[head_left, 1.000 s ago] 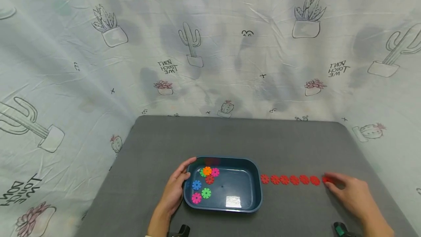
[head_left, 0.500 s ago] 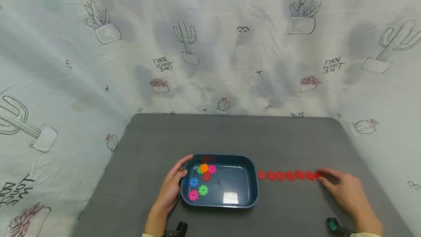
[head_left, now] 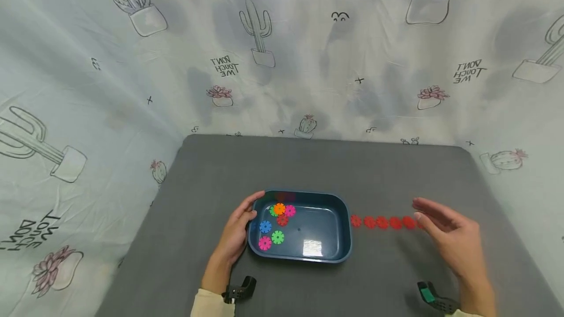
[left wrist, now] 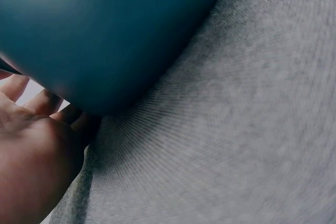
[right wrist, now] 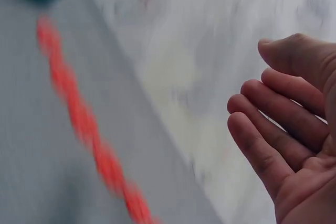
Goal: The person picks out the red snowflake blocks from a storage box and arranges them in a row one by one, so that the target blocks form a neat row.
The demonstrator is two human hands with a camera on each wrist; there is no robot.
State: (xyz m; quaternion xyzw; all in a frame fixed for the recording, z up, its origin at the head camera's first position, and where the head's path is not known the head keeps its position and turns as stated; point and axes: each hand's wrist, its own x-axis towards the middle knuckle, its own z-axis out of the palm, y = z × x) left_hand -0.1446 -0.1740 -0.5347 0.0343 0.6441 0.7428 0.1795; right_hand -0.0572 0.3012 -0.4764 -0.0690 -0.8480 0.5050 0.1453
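Observation:
My left hand (head_left: 233,238) holds the left side of a dark blue tray (head_left: 326,229), thumb at the rim. In the left wrist view that hand's fingers (left wrist: 44,100) are at the tray's outer wall, partly hidden by it. Several notched plastic discs lie in the tray's left half: orange (head_left: 279,209), blue (head_left: 265,227), red, pink and green. Red notched discs (head_left: 382,222) form a straight row running right from the tray. Over the row's right end hovers my right hand (head_left: 458,243), hiding that end. Its palm holds nothing in the right wrist view, fingers loosely extended.
A grey cloth-like surface (head_left: 317,165) covers the table. White curtains printed with cactus drawings (head_left: 299,87) hang behind it and at both sides. Dark wrist devices (head_left: 240,290) are strapped to both forearms.
My right hand has let go of the red disc at the row's right end, lifted and moved left. My left hand stays on the tray. The head view has shifted.

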